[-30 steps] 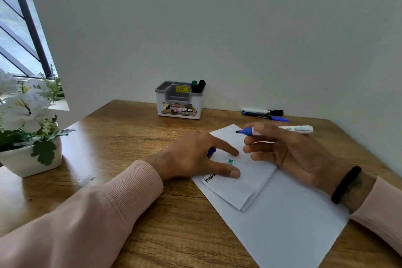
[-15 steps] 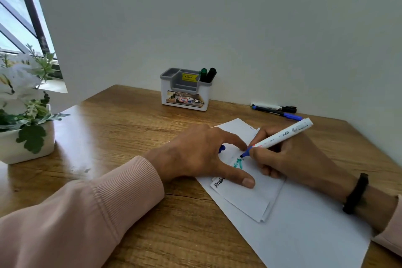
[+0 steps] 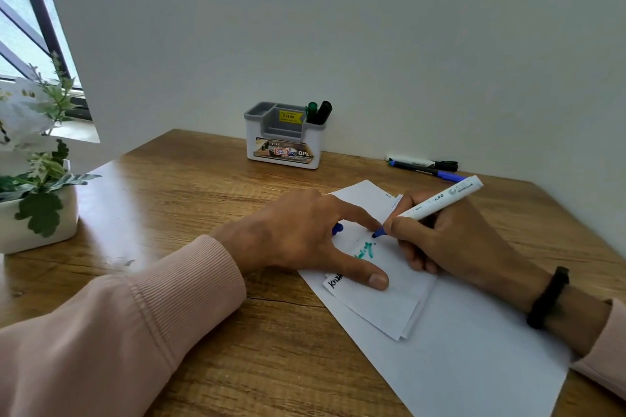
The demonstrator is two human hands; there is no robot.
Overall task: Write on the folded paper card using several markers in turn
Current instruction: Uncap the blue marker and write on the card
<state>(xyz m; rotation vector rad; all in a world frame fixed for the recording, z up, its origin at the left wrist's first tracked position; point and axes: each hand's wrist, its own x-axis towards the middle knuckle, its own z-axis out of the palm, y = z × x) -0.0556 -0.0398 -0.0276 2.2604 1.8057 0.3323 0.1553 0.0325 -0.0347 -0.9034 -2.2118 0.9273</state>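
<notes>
A folded white paper card [image 3: 389,298] lies on a larger white sheet [image 3: 474,359] on the wooden desk. Black writing and green marks show on the card. My right hand [image 3: 450,240] grips a white marker [image 3: 437,203] with a blue tip, and the tip touches the card just above the green marks. My left hand [image 3: 305,234] presses the card flat with thumb and forefinger spread. A blue cap [image 3: 337,228] pokes out from under its fingers.
A white and grey pen holder [image 3: 283,145] with a green and a black marker stands at the back by the wall. Two more markers [image 3: 426,167] lie at the back right. A potted plant [image 3: 37,206] stands at the left edge.
My right hand swung the blue marker from level above the card down to a writing grip, and its tip now rests on the card. My left hand stayed on the card.
</notes>
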